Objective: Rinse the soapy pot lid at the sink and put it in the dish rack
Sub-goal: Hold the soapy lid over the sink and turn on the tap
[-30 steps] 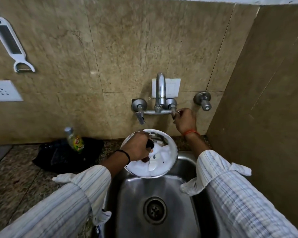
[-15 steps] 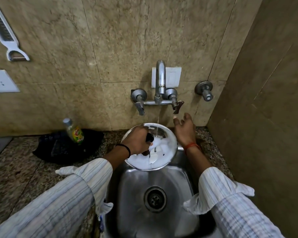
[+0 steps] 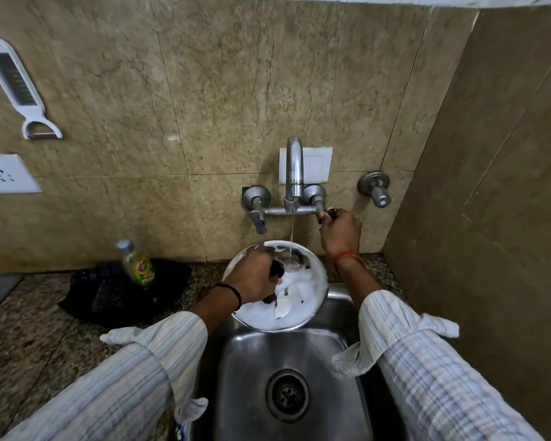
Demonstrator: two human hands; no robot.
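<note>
right hand (image 3: 340, 230) back gripping tap handle (image 3: 326, 214), foam cleared under stream

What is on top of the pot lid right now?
White foam covers most of the pot lid; a thin water stream has cleared its far edge. The left hand covers the handle, so the surface beneath it is hidden.
</note>
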